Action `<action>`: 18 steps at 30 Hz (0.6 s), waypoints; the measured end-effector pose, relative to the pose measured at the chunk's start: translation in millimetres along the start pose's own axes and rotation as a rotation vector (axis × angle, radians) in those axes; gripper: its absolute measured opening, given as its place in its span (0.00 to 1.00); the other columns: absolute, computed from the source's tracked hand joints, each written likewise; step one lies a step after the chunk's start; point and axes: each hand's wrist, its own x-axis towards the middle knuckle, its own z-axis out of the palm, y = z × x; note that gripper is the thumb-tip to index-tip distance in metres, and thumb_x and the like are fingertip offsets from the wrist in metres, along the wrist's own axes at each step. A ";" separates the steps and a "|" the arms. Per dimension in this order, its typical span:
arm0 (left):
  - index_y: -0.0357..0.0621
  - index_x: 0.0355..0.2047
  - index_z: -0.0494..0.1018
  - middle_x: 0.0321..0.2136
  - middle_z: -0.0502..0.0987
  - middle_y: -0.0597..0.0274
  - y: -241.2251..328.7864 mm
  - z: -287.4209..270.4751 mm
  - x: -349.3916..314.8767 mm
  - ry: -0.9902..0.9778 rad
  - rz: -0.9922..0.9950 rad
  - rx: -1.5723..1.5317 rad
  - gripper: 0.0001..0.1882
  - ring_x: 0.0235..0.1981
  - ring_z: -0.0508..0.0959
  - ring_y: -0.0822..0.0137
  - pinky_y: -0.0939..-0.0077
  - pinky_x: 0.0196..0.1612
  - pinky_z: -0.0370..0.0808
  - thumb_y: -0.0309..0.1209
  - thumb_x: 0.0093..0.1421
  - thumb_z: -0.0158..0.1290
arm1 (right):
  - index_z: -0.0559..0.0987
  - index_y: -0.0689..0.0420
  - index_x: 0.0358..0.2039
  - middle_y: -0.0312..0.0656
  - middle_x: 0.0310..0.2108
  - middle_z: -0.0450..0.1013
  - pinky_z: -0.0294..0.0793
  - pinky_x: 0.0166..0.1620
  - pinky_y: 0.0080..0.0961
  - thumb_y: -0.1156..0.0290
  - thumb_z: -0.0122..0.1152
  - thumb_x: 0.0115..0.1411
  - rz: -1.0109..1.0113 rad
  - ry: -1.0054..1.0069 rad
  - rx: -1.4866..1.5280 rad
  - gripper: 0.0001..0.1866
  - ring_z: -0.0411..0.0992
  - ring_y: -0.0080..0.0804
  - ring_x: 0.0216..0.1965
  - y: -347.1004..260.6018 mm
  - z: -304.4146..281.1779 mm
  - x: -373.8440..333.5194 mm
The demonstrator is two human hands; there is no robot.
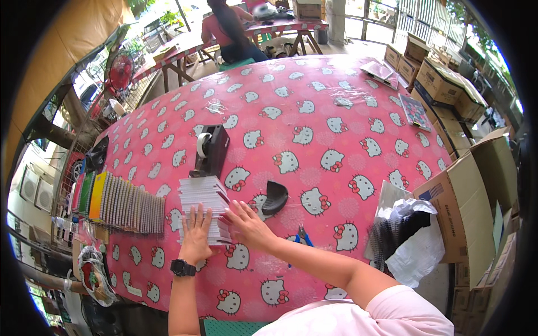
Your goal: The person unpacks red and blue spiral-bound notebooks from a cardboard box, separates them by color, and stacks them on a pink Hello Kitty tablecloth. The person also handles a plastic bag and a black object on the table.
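The left hand and right hand partly cover the stack of paper. The right forearm hides part of the blue-handled pliers. The lower edge crops the shirt; the upper edge crops the seated co-worker at the head. Items on the far table are indistinct.

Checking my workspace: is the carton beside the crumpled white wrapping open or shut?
Open: the carton has flaps spread apart.

the tablecloth is pink with white cat faces, the paper stack white, the tape dispenser black.
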 end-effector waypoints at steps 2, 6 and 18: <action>0.47 0.64 0.40 0.65 0.38 0.52 -6.6 -2.3 -3.7 0.023 -0.024 -0.012 0.68 0.66 0.37 0.49 0.44 0.62 0.39 0.54 0.27 0.67 | 0.50 0.63 0.61 0.59 0.62 0.45 0.47 0.63 0.38 0.64 0.59 0.53 0.100 0.125 0.248 0.40 0.44 0.53 0.64 -2.1 -1.0 -1.1; 0.46 0.64 0.36 0.64 0.38 0.45 -11.4 8.2 -21.4 0.466 -0.229 -0.087 0.71 0.65 0.39 0.50 0.46 0.63 0.41 0.53 0.26 0.68 | 0.41 0.67 0.62 0.60 0.63 0.39 0.40 0.65 0.33 0.52 0.51 0.58 0.258 0.198 0.480 0.45 0.37 0.49 0.66 3.0 5.7 1.8; 0.55 0.63 0.21 0.63 0.41 0.47 -23.0 74.5 -39.8 0.759 -0.277 -1.403 0.74 0.63 0.50 0.56 0.63 0.61 0.56 0.22 0.29 0.69 | 0.32 0.70 0.61 0.62 0.64 0.29 0.30 0.65 0.35 0.38 0.44 0.56 0.326 -0.073 0.661 0.54 0.25 0.51 0.66 -14.0 55.6 21.3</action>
